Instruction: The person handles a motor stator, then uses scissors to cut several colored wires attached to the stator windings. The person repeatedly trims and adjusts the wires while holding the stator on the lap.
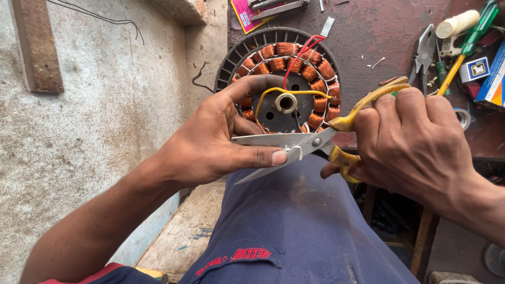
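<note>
We grip scissors (pixel 294 144) w/ right hand (pixel 415 142) | left hand (pixel 221 137) pinches white strip (pixel 298 153) btwn blades, steadying it | stator (pixel 284 79) just behind scissors.

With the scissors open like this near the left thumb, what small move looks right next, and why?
Probably close the blades gently. The right hand holds the yellow-handled scissors open, and the left hand pinches a small pale piece at its thumb tip, right between the blades near the pivot. The thumb sits close to the edge, so easing it back first seems wise. The copper-wound stator lies behind, untouched by the blades.
</note>
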{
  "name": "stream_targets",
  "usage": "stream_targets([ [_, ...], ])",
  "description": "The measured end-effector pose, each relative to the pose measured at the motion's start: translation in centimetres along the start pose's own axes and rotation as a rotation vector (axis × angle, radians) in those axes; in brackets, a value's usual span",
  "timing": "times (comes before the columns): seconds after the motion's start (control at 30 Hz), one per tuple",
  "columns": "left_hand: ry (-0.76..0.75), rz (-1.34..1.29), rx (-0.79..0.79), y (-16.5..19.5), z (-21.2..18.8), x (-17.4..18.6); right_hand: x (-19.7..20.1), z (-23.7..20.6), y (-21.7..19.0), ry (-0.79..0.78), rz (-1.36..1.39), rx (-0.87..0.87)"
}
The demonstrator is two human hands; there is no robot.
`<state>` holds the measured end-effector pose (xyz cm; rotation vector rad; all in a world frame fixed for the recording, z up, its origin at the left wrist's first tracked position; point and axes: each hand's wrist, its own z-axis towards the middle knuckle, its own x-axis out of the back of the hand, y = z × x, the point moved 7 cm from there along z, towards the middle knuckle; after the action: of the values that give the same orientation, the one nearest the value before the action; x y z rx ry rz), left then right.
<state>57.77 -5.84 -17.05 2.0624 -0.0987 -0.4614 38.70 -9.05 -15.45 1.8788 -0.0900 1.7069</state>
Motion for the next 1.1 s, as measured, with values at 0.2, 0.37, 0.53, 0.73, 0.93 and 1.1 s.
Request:
stream_targets([
  [0.2,0.015,0.026,0.029,-0.1,0.0,0.1,-0.3,-0.1,-0.1,-0.003,0.003,0.025],
  [0.37,0.027,0.013,-0.030,0.0,0.1,0.1,-0.5,-0.3,-0.2,0.017,-0.018,0.039],
  [0.53,0.013,-0.036,-0.010,-0.4,0.2,0.1,-1.2,-0.5,-0.2,-0.034,0.014,0.041],
  [0.73,-0.038,-0.035,-0.051,-0.1,0.0,0.2,-0.3,-0.5,0.5,0.068,0.066,0.022],
  [0.93,0.030,-0.067,-0.049,-0.6,-0.4,0.3,0.3,-0.4,1.5,0.059,0.097,-0.043],
  [1.1,0.033,-0.005,-0.097,-0.3,-0.5,0.2,0.8,-0.2,1.0,0.083,0.104,-0.011],
])
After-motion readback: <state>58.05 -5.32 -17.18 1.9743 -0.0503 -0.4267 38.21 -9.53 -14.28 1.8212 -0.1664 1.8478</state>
